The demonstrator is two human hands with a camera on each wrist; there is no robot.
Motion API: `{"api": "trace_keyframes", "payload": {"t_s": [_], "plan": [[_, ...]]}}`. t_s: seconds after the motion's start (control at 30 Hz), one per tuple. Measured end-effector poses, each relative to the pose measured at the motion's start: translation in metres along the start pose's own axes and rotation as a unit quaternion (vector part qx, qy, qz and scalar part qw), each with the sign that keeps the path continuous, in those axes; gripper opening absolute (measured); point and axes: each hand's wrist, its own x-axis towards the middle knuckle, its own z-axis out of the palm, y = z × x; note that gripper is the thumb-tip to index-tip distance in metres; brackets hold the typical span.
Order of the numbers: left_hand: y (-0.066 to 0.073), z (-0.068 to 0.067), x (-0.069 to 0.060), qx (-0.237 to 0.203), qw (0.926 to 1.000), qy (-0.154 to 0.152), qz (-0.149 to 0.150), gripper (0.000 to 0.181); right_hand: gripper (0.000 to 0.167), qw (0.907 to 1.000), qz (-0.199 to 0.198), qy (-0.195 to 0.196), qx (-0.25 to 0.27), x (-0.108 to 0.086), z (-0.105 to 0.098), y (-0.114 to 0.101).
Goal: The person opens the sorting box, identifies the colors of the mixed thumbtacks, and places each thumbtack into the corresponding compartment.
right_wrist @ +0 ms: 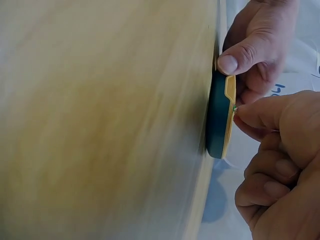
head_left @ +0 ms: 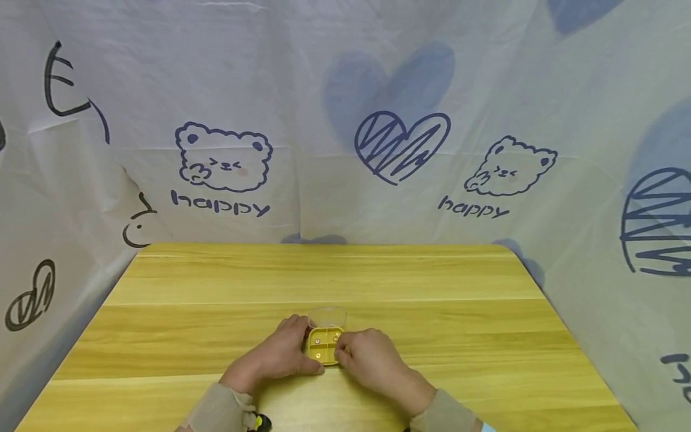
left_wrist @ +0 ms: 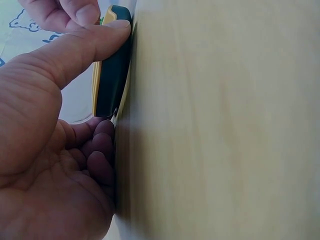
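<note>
A small compartment box (head_left: 330,355), dark green outside and yellow inside, stands on the table with its clear lid (head_left: 327,315) flipped up at the far side. Small round pieces (head_left: 317,341) lie in several of its compartments. My left hand (head_left: 283,353) holds the box from the left, its thumb on the near edge and its fingers toward the far side. Over the right-hand compartments, my right hand (head_left: 372,362) pinches a tiny green piece (right_wrist: 235,108) between thumb and forefinger at the box's rim. The fingertips hide most of that piece.
The wooden table (head_left: 442,288) reaches away on all sides of the box. Behind it and along both sides hangs a white cloth (head_left: 318,180) printed with hearts and bears. A black and yellow item (head_left: 263,422) shows by the left sleeve.
</note>
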Motion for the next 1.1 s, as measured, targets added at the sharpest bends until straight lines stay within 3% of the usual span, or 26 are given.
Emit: {"api": "trace_keyframes", "payload": {"t_s": [0.2,0.33,0.63,0.73,0.83,1.1], "plan": [[0.0,0.0,0.0,0.003,1.0,0.003,0.0,0.068,0.009,0.9996,-0.017,-0.003,-0.024,0.001,0.002,-0.001],[0.0,0.0,0.0,0.005,1.0,0.005,0.002,0.068,0.009,0.9998,0.001,0.007,-0.017,0.0,0.002,0.0],[0.0,0.001,0.0,0.005,0.9999,0.008,0.007,0.07,0.009,0.9915,0.056,0.101,0.06,0.002,-0.008,0.009],[0.0,0.0,0.0,0.004,0.9999,0.009,0.005,0.071,0.009,0.9851,0.075,0.125,0.09,0.006,-0.014,0.013],[0.001,-0.001,0.0,0.003,1.0,0.008,0.003,0.071,0.012,0.9764,0.108,0.126,0.138,0.01,-0.021,0.017],[0.001,-0.001,0.0,-0.005,1.0,0.002,-0.005,0.074,0.023,0.9348,0.171,0.101,0.295,0.024,-0.028,0.027]]}}
